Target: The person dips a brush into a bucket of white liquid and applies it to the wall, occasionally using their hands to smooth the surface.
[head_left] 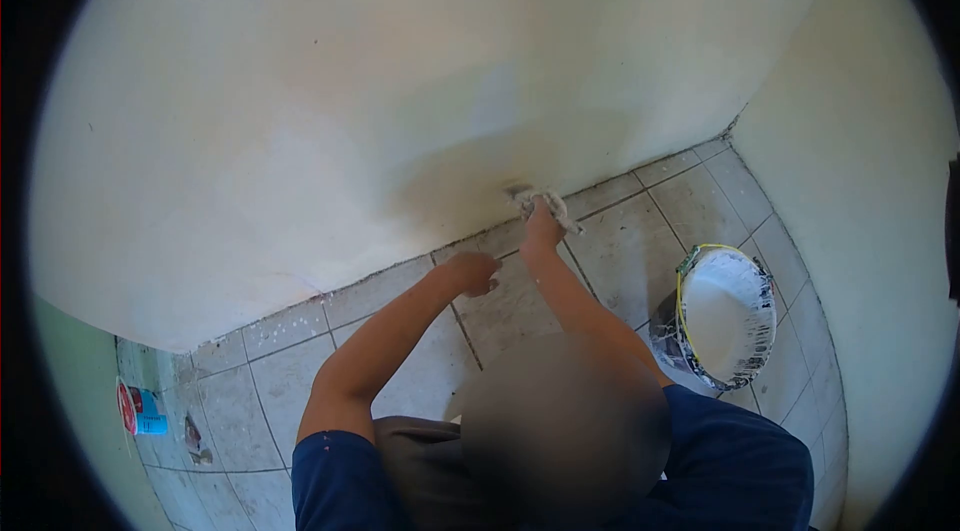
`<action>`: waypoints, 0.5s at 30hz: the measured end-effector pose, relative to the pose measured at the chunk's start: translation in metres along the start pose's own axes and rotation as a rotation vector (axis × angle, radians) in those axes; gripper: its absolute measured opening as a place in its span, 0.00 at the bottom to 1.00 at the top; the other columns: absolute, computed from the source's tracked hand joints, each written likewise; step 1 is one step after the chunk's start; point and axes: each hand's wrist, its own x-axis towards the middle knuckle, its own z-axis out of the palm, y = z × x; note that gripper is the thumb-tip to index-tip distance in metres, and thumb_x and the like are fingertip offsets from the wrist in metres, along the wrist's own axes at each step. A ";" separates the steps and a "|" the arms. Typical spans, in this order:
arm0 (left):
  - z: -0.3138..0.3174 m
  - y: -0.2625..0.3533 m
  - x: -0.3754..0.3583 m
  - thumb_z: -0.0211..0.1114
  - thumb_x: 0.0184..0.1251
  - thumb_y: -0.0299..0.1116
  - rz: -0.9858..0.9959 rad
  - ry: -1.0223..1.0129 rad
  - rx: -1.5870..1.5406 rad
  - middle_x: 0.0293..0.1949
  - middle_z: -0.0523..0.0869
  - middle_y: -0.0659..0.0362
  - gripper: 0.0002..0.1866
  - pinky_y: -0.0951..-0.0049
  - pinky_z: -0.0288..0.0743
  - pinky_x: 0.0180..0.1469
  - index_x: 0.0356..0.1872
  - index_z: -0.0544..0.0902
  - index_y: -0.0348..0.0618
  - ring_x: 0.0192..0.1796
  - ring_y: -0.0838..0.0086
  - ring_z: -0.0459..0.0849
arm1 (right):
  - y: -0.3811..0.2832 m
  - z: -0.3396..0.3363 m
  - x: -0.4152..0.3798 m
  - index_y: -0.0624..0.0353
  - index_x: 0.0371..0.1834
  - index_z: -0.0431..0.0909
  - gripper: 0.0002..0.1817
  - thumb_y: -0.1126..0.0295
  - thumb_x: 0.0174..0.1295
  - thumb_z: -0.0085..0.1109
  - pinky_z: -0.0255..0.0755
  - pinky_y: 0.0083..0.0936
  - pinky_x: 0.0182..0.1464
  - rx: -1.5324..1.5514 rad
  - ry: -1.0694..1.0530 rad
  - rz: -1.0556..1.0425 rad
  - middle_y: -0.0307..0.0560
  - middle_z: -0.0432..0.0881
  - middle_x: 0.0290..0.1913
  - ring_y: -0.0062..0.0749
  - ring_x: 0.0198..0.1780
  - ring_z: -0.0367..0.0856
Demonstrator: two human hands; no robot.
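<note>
the right hand (543, 223) grips a crumpled, pale cloth (558, 209), fingers closed round it, at the foot of the wall (290, 171) where it meets the tiled floor (400, 371); the bunching probably keeps the cloth thick under the fingers. the left hand (470, 274) hangs just to the left, above the tiles, fingers loosely bent with nothing seen in them, perhaps held out for balance. to the right stands a bucket (668, 339) with white contents, likely put there to be within reach yet clear of the elbows, its yellow handle (681, 306) lying against the rim. the right fingertips are lost in the cloth's folds, so whether they touch the wall i cannot tell. a blurred patch covers the near middle, and the dark lens edge cuts the corners. far off left, the writing on a red-and-blue tub (145, 411) is too small to read.
</note>
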 end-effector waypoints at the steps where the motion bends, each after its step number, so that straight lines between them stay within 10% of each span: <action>1: 0.005 -0.005 0.000 0.56 0.61 0.43 -0.011 0.020 0.004 0.48 0.78 0.47 0.21 0.57 0.71 0.51 0.52 0.73 0.43 0.52 0.55 0.76 | -0.017 0.013 -0.003 0.56 0.52 0.65 0.19 0.76 0.56 0.55 0.78 0.24 0.39 0.021 0.007 0.016 0.44 0.73 0.46 0.29 0.44 0.76; 9: 0.003 -0.031 -0.003 0.56 0.60 0.42 -0.091 0.089 -0.034 0.45 0.80 0.47 0.18 0.56 0.72 0.50 0.47 0.75 0.42 0.51 0.55 0.78 | -0.232 0.170 -0.109 0.59 0.52 0.65 0.20 0.76 0.55 0.57 0.75 0.25 0.46 0.411 -0.552 -0.430 0.44 0.73 0.47 0.30 0.48 0.74; 15: 0.005 -0.029 0.000 0.55 0.61 0.42 -0.095 0.065 -0.032 0.46 0.80 0.48 0.18 0.57 0.72 0.51 0.48 0.75 0.43 0.51 0.55 0.77 | -0.088 0.103 -0.036 0.56 0.54 0.64 0.20 0.70 0.59 0.55 0.76 0.28 0.46 0.175 -0.187 -0.275 0.45 0.71 0.51 0.31 0.49 0.73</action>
